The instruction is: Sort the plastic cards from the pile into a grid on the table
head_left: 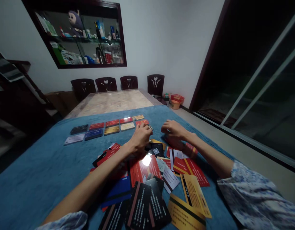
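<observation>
My left hand (141, 135) is closed, fingers bent down, beside the far end of two rows of cards. A small pale and dark edge (150, 127), seemingly of a card, shows at its fingertips; most of it is hidden. Right behind that hand lies a red card (142, 122). My right hand (173, 129) hovers with curled fingers above the cloth, and nothing shows in it. Under and between my forearms spreads a loose heap of cards: red cards (196, 172), black cards (139, 204), yellow cards (194, 191) and a blue card (118, 190).
Neat stacks include a black one (79, 129), a blue one (93, 134) and a gold one (111, 130). They lie on a blue cloth (53, 159) over a table (113, 100). Dark chairs (106, 84) stand behind; a glass door (257, 89) is at right.
</observation>
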`<state>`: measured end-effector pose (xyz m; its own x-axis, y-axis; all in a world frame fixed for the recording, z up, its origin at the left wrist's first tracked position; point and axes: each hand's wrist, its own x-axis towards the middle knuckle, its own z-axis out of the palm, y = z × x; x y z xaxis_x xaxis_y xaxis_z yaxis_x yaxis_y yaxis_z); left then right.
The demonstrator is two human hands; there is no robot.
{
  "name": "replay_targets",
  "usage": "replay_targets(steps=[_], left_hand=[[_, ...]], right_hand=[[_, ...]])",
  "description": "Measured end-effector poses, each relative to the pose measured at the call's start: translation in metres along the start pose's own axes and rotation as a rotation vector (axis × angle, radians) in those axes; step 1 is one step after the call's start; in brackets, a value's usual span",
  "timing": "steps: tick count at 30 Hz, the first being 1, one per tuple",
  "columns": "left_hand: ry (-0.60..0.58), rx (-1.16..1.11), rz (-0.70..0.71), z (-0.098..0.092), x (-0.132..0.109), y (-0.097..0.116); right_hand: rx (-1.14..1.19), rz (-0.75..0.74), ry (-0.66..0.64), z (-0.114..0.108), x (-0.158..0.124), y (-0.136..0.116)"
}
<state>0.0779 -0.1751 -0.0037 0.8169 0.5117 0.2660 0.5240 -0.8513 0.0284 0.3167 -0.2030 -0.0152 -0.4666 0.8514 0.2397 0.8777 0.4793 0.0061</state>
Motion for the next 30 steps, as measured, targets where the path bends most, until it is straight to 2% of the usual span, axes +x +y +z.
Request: replay_targets(steps=[9,17,26,30], left_hand=[[-0.135,-0.055,0.075,0.011,0.022,0.031],[-0.252,-0.11,0.18,0.019,0.044,0.055],[-0.386,-0.142,0.228,0.035,0.055,0.054],[-0.384,-0.161,0.205,0.036,0.053,0.054]], right_hand=[[0.012,0.095,0.062,0.016,-0.038,0.022],[0.037,0.172,0.038,0.006,-0.056,0.03],[0.071,0.225,-0.024,0.001,-0.059,0.016],[0.096,0.258,-0.055,0.003,-0.059,0.014]])
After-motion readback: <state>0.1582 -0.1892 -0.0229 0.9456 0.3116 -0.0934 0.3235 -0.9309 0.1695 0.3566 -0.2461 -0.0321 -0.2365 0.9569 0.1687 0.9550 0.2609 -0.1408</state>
